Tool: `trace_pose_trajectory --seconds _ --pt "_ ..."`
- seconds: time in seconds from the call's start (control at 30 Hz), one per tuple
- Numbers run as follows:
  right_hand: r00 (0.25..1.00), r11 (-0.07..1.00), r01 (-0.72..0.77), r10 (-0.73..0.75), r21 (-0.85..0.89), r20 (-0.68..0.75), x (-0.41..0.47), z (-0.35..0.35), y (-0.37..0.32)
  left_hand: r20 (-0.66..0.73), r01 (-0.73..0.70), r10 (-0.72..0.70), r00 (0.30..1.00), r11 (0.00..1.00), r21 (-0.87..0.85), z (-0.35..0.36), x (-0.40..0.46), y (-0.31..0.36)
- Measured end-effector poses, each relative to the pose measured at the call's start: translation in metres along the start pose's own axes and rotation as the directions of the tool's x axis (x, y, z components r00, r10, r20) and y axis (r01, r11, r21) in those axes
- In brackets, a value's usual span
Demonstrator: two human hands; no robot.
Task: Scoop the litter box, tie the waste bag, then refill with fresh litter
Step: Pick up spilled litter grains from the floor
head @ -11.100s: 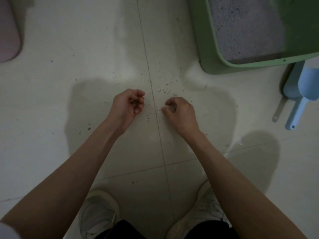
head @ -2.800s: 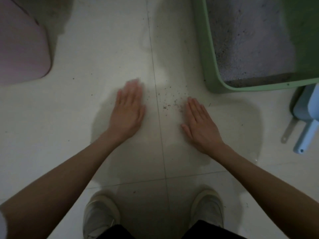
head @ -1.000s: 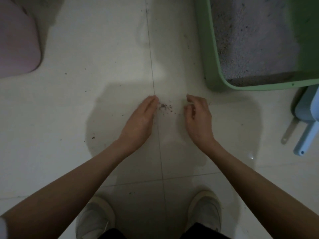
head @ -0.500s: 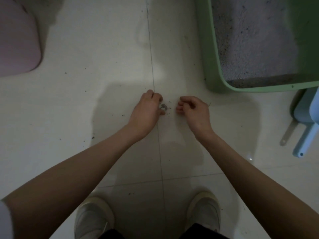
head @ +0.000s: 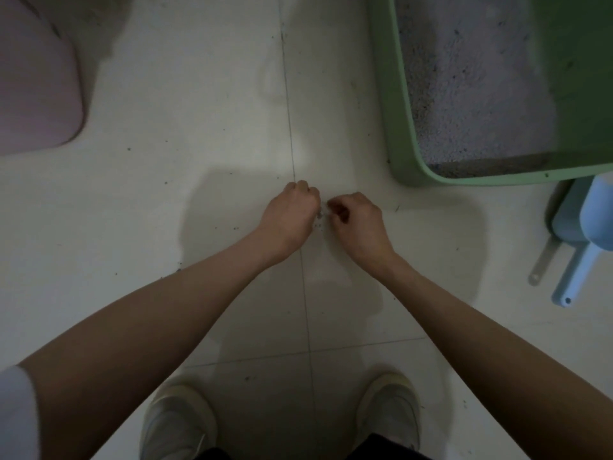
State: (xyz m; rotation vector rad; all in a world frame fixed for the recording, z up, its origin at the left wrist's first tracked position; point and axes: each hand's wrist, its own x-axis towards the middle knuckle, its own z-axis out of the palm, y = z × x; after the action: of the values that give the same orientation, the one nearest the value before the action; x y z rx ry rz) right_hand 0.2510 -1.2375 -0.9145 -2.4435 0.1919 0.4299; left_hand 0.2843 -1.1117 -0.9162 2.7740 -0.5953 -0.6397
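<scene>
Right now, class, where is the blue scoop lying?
In the head view, the blue scoop lies on the floor at far right, just below the green litter box.

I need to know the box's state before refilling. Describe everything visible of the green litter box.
The litter box is pale green, smooth like plastic, with a rounded corner and a thick rolled rim. It sits on the tiled floor at upper right, cut off by the frame's edge. Inside lies pale grey, grainy litter with dark specks, darker along the near wall. A taller green wall shades its right side. Neither hand touches it.
</scene>
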Motion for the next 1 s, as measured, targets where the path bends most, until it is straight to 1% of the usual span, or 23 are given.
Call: trace_pose_trajectory --seconds 0.03,0.07,0.1,0.13,0.17,0.2,0.23,0.27,0.3,0.33,0.37,0.4,0.43,0.53,0.63,0.67,0.73,0.8,0.87,0.9,0.93,1.0 --pt "1.000 1.000 0.022 -0.021 -0.022 0.020 0.002 0.001 -0.001 -0.010 0.006 -0.006 1.000 0.999 -0.048 -0.001 -0.001 -0.004" --pt "0.998 0.998 0.045 -0.044 -0.043 0.038 0.003 0.003 -0.002 -0.041 0.029 -0.035 0.999 0.990 -0.136 -0.003 -0.002 -0.010" --pt "0.997 0.996 0.063 -0.060 -0.064 0.051 0.004 0.006 -0.002 -0.093 0.071 -0.098 0.991 0.964 -0.258 -0.007 -0.004 -0.017" --pt "0.996 0.994 0.070 -0.065 -0.083 0.056 0.005 0.008 -0.004 -0.148 0.126 -0.198 0.969 0.911 -0.393 -0.014 -0.007 -0.024" --pt "0.997 0.993 0.067 -0.063 -0.095 0.049 0.006 0.009 -0.007 -0.167 0.185 -0.314 0.935 0.831 -0.525 -0.021 -0.011 -0.031" --pt "0.998 0.993 0.057 -0.054 -0.100 0.038 0.007 0.010 -0.010 -0.142 0.223 -0.411 0.901 0.717 -0.660 -0.029 -0.017 -0.038" --pt "0.999 0.993 0.045 -0.042 -0.105 0.032 0.008 0.010 -0.013 -0.082 0.224 -0.466 0.881 0.563 -0.796 -0.038 -0.024 -0.043" --pt "0.999 0.992 0.033 -0.029 -0.120 0.035 0.010 0.010 -0.016 -0.007 0.192 -0.474 0.881 0.370 -0.909 -0.046 -0.031 -0.048" --pt "0.999 0.990 0.021 -0.015 -0.141 0.039 0.012 0.010 -0.019 0.057 0.152 -0.446 0.893 0.180 -0.972 -0.053 -0.039 -0.052" --pt "0.999 0.987 0.004 0.002 -0.158 0.040 0.014 0.011 -0.022 0.098 0.120 -0.404 0.909 0.029 -0.992 -0.058 -0.047 -0.055" --pt "0.999 0.986 -0.015 0.022 -0.166 0.041 0.015 0.012 -0.025 0.123 0.108 -0.367 0.922 -0.062 -0.992 -0.062 -0.054 -0.058" --pt "0.998 0.984 -0.030 0.038 -0.175 0.041 0.015 0.013 -0.028 0.139 0.110 -0.343 0.929 -0.102 -0.989 -0.064 -0.060 -0.059" --pt "0.998 0.981 -0.041 0.050 -0.192 0.040 0.015 0.014 -0.031 0.147 0.117 -0.331 0.932 -0.111 -0.987 -0.064 -0.065 -0.059" --pt "0.996 0.961 -0.038 0.059 -0.274 0.068 0.009 0.015 -0.038 0.163 0.146 -0.326 0.931 -0.077 -0.986 -0.066 -0.079 -0.059" --pt "0.991 0.940 0.021 0.026 -0.341 0.134 0.004 0.012 -0.041 0.198 0.190 -0.339 0.920 -0.059 -0.980 -0.067 -0.089 -0.061" --pt "0.987 0.935 0.041 0.016 -0.353 0.158 0.002 0.010 -0.040 0.208 0.203 -0.342 0.916 -0.051 -0.978 -0.067 -0.091 -0.061" --pt "0.983 0.943 0.030 0.032 -0.331 0.180 -0.003 0.008 -0.038 0.216 0.221 -0.354 0.910 -0.025 -0.975 -0.068 -0.096 -0.061" --pt "0.985 0.977 -0.051 0.083 -0.207 0.149 -0.005 0.003 -0.035 0.209 0.228 -0.380 0.901 0.006 -0.974 -0.070 -0.101 -0.063" --pt "0.984 0.988 -0.155 0.153 0.025 0.089 -0.005 -0.010 -0.042 0.175 0.222 -0.406 0.897 0.071 -0.972 -0.078 -0.106 -0.066" --pt "0.981 0.969 -0.188 0.178 0.163 0.073 -0.004 -0.017 -0.050 0.135 0.208 -0.420 0.897 0.134 -0.969 -0.085 -0.109 -0.069" --pt "0.982 0.937 -0.189 0.177 0.294 0.066 -0.003 -0.027 -0.063 0.076 0.186 -0.438 0.896 0.215 -0.959 -0.096 -0.113 -0.071" --pt "0.991 0.878 -0.132 0.115 0.460 0.064 0.001 -0.049 -0.099 -0.076 0.118 -0.473 0.878 0.367 -0.923 -0.124 -0.121 -0.075"
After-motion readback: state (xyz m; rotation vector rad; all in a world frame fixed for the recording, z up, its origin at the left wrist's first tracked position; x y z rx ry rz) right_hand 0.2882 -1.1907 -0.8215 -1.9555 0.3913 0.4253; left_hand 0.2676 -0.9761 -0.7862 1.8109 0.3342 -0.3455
